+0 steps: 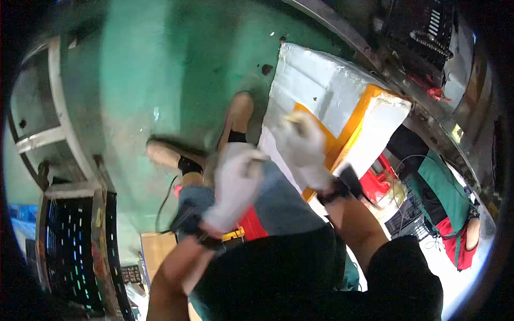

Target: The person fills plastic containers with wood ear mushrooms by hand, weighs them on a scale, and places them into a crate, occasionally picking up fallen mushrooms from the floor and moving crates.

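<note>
My left hand, in a white glove, is raised in front of my lap with its fingers curled closed. Whatever it may hold is hidden in the blur. My right hand, also gloved in white, is smeared by motion beside the foam box. Its fingers look pinched together, with a small yellowish spot at the tips that I cannot make out. Close behind that hand is a white foam box with orange tape along its edge. Dark bands circle both wrists.
Below me is a green floor, where my feet stand. A metal frame with a black crate is at the left. On the right are a red item, a green and black bag and a metal rail. A cardboard piece lies lower left.
</note>
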The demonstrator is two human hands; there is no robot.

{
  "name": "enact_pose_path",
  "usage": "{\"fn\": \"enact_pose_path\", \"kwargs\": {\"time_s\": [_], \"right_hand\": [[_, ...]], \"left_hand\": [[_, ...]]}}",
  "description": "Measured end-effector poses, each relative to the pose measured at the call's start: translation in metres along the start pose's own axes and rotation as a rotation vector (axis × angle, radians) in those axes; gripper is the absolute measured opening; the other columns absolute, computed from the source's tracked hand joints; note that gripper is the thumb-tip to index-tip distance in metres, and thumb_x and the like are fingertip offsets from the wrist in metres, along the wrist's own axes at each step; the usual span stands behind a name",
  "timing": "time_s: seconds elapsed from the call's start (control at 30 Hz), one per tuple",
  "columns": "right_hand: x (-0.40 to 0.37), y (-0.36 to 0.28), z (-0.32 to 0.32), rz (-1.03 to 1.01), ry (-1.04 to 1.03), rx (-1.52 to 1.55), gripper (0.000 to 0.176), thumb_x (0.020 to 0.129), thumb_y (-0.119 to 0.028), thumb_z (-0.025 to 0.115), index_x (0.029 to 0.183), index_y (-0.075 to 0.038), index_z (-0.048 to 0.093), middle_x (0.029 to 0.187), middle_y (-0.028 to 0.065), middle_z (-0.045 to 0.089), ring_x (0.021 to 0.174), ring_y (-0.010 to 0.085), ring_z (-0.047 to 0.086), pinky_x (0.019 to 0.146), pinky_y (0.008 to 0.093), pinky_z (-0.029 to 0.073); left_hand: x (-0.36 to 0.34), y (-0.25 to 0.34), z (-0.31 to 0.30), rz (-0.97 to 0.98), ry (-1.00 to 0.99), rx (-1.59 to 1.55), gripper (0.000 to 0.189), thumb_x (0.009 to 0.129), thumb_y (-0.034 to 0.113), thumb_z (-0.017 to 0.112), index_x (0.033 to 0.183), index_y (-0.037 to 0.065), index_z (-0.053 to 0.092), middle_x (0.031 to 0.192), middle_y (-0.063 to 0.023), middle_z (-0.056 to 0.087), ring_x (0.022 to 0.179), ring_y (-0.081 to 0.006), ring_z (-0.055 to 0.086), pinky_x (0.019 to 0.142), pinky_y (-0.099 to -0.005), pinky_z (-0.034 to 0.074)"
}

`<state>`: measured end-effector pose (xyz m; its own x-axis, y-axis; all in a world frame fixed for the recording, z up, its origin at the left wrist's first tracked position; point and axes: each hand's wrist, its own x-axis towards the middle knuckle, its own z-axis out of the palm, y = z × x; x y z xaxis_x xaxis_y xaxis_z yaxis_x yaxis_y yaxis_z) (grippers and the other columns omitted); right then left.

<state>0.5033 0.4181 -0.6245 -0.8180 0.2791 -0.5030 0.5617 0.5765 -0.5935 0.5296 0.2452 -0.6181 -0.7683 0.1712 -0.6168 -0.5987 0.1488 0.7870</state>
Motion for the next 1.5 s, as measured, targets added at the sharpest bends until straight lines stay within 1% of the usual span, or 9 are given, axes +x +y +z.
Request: {"fn": "enact_pose_path", "kwargs": {"time_s": [0.03, 0.1, 0.27, 0.37, 0.7, 0.83, 1.13, 1.47, 1.5], "right_hand": [[-0.009, -0.016, -0.041, -0.347, 0.098, -0.324, 0.009, 0.092, -0.004, 0.066, 0.1, -0.006, 0.066, 0.084, 0.0029, 0.066, 0.076, 0.0118, 0.062, 0.068, 0.0262, 0.05], [-0.028, -0.015, -0.122, -0.042, 0.086, -0.182, 0.01, 0.092, -0.005, 0.069, 0.101, -0.003, 0.067, 0.091, 0.0062, 0.064, 0.082, 0.0143, 0.061, 0.073, 0.0265, 0.05], [-0.004, 0.01, -0.194, -0.148, 0.09, -0.714, 0.043, 0.092, -0.024, 0.072, 0.126, 0.001, 0.061, 0.132, 0.0174, 0.059, 0.117, 0.027, 0.057, 0.097, 0.0372, 0.047], [0.008, 0.042, -0.144, 0.489, -0.137, -0.122, 0.045, 0.091, -0.024, 0.074, 0.123, 0.005, 0.061, 0.114, 0.0102, 0.068, 0.098, 0.0152, 0.062, 0.085, 0.0306, 0.05], [0.091, 0.054, -0.228, 0.301, -0.211, -0.087, 0.038, 0.092, -0.03, 0.071, 0.115, 0.0, 0.066, 0.101, 0.0052, 0.068, 0.083, 0.0154, 0.064, 0.07, 0.0302, 0.055], [0.108, 0.074, -0.204, 0.425, -0.265, -0.018, 0.065, 0.09, -0.042, 0.073, 0.142, -0.013, 0.046, 0.126, 0.0045, 0.059, 0.11, 0.0202, 0.059, 0.087, 0.0382, 0.05], [0.069, 0.034, -0.223, 0.337, -0.787, -0.399, 0.044, 0.093, -0.047, 0.066, 0.118, -0.012, 0.062, 0.095, 0.0061, 0.068, 0.074, 0.0192, 0.063, 0.067, 0.0368, 0.054], [0.068, -0.11, -0.187, -0.46, -0.939, -0.514, 0.019, 0.094, -0.015, 0.06, 0.098, 0.0, 0.071, 0.08, 0.0078, 0.071, 0.065, 0.0172, 0.067, 0.06, 0.0306, 0.056], [0.082, -0.105, -0.192, -0.197, -0.901, -0.406, 0.02, 0.094, -0.015, 0.061, 0.095, 0.002, 0.071, 0.078, 0.0072, 0.07, 0.065, 0.0158, 0.065, 0.058, 0.0308, 0.053]], "left_hand": [[-0.01, 0.015, 0.029, 0.202, 0.038, -0.002, 0.023, 0.071, -0.006, 0.067, 0.09, 0.007, 0.066, 0.096, -0.0102, 0.064, 0.092, -0.0288, 0.063, 0.085, -0.0378, 0.051], [-0.049, 0.046, 0.091, 0.037, -0.311, -0.382, 0.028, 0.078, 0.004, 0.072, 0.104, 0.005, 0.062, 0.104, -0.0123, 0.063, 0.103, -0.035, 0.061, 0.094, -0.0433, 0.048], [-0.077, 0.11, 0.11, 0.088, -0.187, -0.243, 0.04, 0.087, 0.011, 0.069, 0.123, 0.004, 0.054, 0.118, -0.0187, 0.058, 0.117, -0.0373, 0.055, 0.102, -0.042, 0.044], [-0.073, 0.087, 0.05, 0.015, -0.134, -0.055, 0.037, 0.087, 0.005, 0.065, 0.123, 0.004, 0.057, 0.118, -0.0181, 0.061, 0.118, -0.0366, 0.056, 0.101, -0.0416, 0.046], [-0.235, -0.013, -0.124, -0.528, 0.387, 0.386, 0.033, 0.087, 0.014, 0.064, 0.119, 0.006, 0.062, 0.111, -0.0196, 0.066, 0.106, -0.0369, 0.063, 0.091, -0.0445, 0.051], [-0.351, -0.047, -0.133, -0.74, 0.43, 0.621, 0.031, 0.083, 0.014, 0.067, 0.113, 0.007, 0.064, 0.108, -0.0205, 0.066, 0.103, -0.0381, 0.063, 0.088, -0.0457, 0.052], [-0.476, -0.02, -0.097, -0.915, 0.843, 0.547, 0.02, 0.08, 0.021, 0.066, 0.098, 0.012, 0.069, 0.096, -0.0189, 0.068, 0.093, -0.0379, 0.066, 0.082, -0.0481, 0.054], [-0.474, -0.095, -0.145, -0.378, 1.417, -0.467, 0.024, 0.093, 0.028, 0.063, 0.108, 0.01, 0.069, 0.099, -0.0033, 0.071, 0.09, -0.0221, 0.066, 0.077, -0.0345, 0.051], [-0.472, -0.096, -0.166, -0.238, 1.492, -0.658, 0.028, 0.093, 0.03, 0.063, 0.114, 0.011, 0.068, 0.104, -0.0017, 0.071, 0.095, -0.0187, 0.066, 0.08, -0.0319, 0.05]]}}
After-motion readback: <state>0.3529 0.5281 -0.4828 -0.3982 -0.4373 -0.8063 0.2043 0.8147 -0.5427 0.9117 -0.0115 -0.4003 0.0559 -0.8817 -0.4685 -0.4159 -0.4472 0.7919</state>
